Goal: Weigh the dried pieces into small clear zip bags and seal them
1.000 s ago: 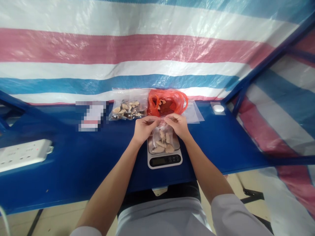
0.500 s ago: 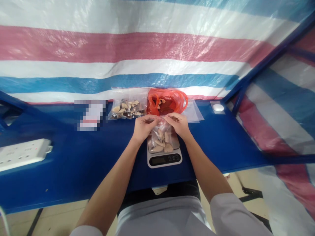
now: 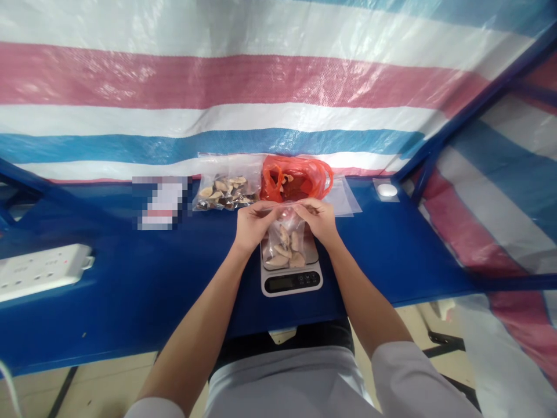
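A small clear plastic bag [image 3: 285, 244] with several pale slices inside hangs over the white digital scale [image 3: 290, 281] in the middle of the blue table [image 3: 130, 290]. My left hand [image 3: 253, 223] pinches the bag's top edge on the left. My right hand [image 3: 319, 219] pinches the same edge on the right. Both hands are closed on the bag's mouth, and its bottom rests on the scale's platform.
Behind the scale lie a filled clear bag of slices [image 3: 224, 191], a red plastic bag [image 3: 296, 179] and some empty clear bags [image 3: 346, 200]. A white power strip [image 3: 41, 271] sits at the left and a small white object [image 3: 386, 190] at the right. A striped tarp forms the back wall.
The view has shifted slightly. My fingers have crept a little along the bag's top edge; the bag stays over the scale.
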### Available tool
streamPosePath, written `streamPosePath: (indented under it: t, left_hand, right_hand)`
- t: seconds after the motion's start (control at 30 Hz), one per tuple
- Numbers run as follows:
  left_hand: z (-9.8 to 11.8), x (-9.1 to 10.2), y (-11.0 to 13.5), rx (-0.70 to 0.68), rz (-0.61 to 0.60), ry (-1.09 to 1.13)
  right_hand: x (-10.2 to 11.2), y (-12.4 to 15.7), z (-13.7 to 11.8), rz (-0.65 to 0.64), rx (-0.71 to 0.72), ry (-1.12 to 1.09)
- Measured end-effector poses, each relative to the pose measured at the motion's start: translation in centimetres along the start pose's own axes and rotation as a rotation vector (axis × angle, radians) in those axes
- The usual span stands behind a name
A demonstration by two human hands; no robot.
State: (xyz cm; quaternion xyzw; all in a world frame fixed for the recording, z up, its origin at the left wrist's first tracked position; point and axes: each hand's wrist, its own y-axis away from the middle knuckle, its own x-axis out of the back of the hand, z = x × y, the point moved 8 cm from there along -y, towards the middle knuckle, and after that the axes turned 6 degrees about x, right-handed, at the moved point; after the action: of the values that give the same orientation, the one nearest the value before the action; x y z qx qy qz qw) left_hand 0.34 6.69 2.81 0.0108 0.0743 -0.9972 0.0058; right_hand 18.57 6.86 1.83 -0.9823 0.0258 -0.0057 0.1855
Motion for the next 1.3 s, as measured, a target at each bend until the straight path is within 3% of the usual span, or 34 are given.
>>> streamPosePath:
  t: [0.27,0.57,0.8,1.3]
  left_hand:
    - [-0.07,-0.31,0.17,0.004,0.001,0.006]
    - [-0.06,0.37,-0.23,-0.006,0.019,0.034]
    - [-0.14,0.11,0.0,-0.003,0.015,0.044]
    - [-0.78,0.19,-0.26,0.008,-0.012,0.097]
  right_hand:
    - [-0.46,0.13,-0.25,-0.033,0.024,-0.001]
    - [0.41,-0.19,0.25,0.04,-0.016,-0.029]
    - [-0.47,-0.13,-0.03,-0.051,-0.036,-0.016]
    - [-0.41,-0.17,0.25,-0.041,-0.008,0.0]
